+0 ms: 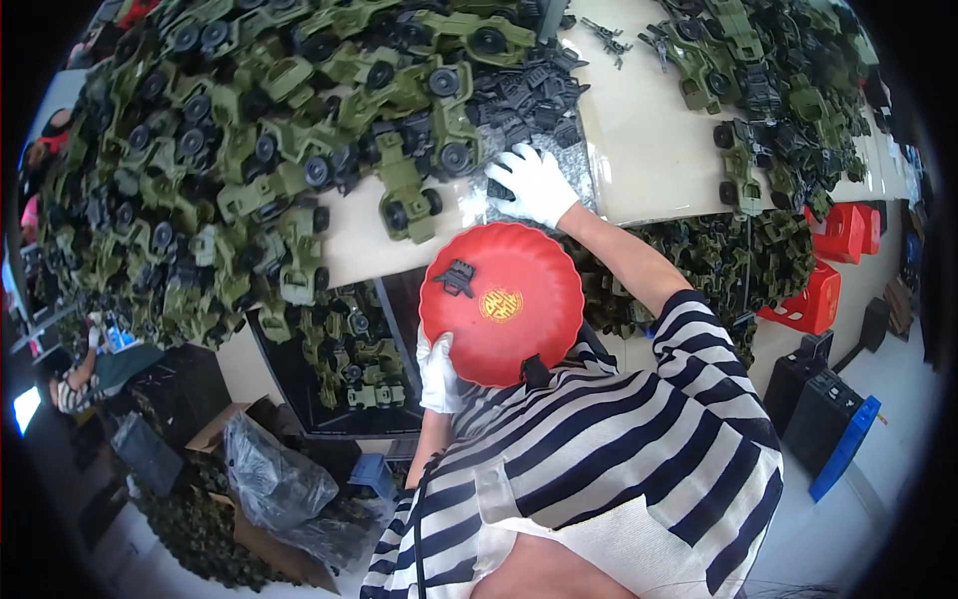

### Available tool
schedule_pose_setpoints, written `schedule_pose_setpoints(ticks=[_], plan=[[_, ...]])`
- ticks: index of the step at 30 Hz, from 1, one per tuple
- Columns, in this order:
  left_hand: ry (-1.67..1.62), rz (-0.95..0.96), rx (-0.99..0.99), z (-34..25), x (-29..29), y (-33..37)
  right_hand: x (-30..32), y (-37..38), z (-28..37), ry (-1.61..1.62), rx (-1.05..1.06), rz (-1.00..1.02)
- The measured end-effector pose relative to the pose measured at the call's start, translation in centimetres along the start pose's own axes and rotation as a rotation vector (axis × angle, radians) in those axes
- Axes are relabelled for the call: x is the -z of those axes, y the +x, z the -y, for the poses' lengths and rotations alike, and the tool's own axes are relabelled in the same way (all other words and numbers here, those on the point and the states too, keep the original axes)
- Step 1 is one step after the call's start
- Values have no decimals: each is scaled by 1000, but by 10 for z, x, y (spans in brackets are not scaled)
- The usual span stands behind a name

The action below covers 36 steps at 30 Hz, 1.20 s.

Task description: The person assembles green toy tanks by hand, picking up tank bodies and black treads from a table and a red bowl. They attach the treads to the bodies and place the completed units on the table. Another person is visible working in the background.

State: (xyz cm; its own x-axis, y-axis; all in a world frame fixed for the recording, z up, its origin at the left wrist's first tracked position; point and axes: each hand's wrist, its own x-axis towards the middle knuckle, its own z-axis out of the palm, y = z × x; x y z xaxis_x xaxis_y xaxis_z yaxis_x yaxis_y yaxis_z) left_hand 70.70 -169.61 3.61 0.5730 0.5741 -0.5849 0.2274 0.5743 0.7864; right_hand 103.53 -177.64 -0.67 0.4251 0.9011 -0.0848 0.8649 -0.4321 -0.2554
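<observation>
My left hand (439, 374), in a white glove, grips the near-left rim of a red plastic dish (534, 270) with a fluted edge and a gold emblem. A small black plastic part (456, 279) lies inside the dish. Beyond it, my white-gloved right hand (536, 187) reaches to the table edge, fingers curled over another black plastic part, mostly hidden under them. Just past that hand sits a heap of similar black parts (524, 100). A green toy jeep (403, 190) with black wheels stands on the table left of my right hand.
Toy jeeps (249, 140) are piled high across the left of the table, with another pile (778, 90) at right. More fill a dark crate (344, 349) below. Red stools (813, 299) stand at right. A plastic-bagged carton (274, 474) and another person (80, 374) are at left.
</observation>
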Motion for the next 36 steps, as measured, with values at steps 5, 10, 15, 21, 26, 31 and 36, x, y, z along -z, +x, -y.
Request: schedule_pose_setpoints(ticks=[5,10,15,21,26,31,36], plan=[[37,25,4,15,-25,36,-1,4,-49,-48,156,-76],[-14,20,32,15,-44,53,25,14,-73,205,123,-104],[-39,73,73,6,-46,60,69,-34,-23,564,122,-70],[2,70,47,14,-45,64,103,22,-69,305,-240,-281],[-32,240,220,37,19,35,42,90,-153,58,-562,-404],[70,38,250,93,42,26,31,62,-113,99,-472,-418],[-146,-62,277,110,-13,62,5,18,-71,203,-489,-622]])
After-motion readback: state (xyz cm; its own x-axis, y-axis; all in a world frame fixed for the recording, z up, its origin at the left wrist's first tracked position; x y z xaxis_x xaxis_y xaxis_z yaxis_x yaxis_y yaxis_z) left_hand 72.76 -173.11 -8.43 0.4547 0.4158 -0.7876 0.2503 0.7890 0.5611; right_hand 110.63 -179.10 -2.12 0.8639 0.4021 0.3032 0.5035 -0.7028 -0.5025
